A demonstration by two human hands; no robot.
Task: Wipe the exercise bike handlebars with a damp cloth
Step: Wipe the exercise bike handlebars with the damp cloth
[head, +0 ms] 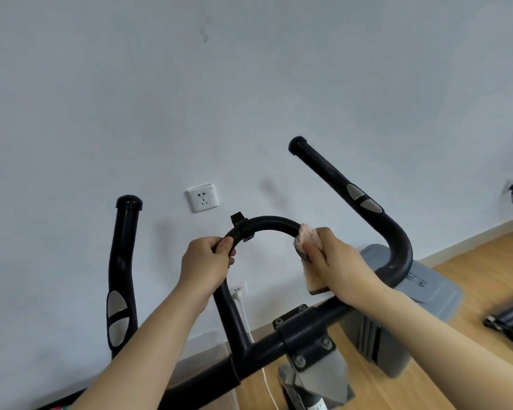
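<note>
The left hand has its grip closed around the left side of the black handlebar loop. Right of it, the right hand grip is closed on a pink cloth, pressing the cloth against the loop's right side.

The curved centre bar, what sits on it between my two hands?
In the head view, a small black clamp bracket sits on the curved centre bar, close to the left hand. From there to the pink cloth under the right hand, it is bare.
</note>
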